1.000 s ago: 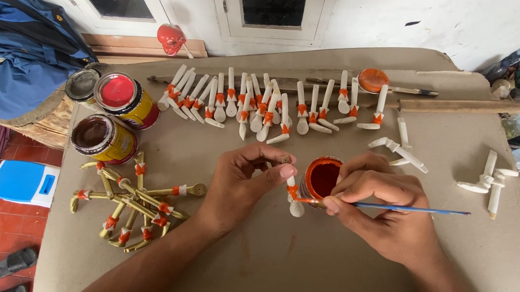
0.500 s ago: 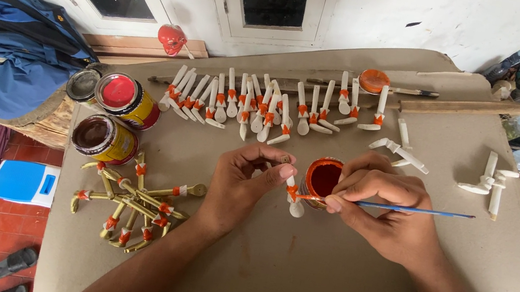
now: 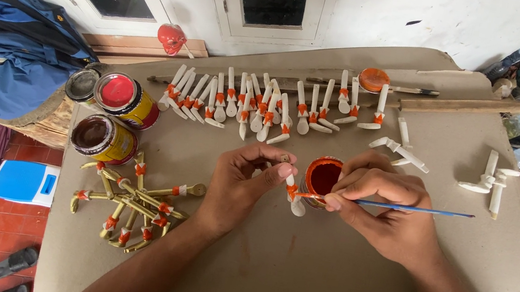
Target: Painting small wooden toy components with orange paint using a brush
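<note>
Two hands meet at mid-bench: your left hand (image 3: 239,189) pinches a small white spoon-shaped piece (image 3: 292,192) by its upper end, and your right hand (image 3: 385,214) grips a thin blue paintbrush (image 3: 406,208), bristles at the piece's orange band. It looks light, stiff and probably slick where wet, so hold the bare end. Its long axis slants, rounded tip towards you, beside the orange paint pot (image 3: 323,178).
</note>
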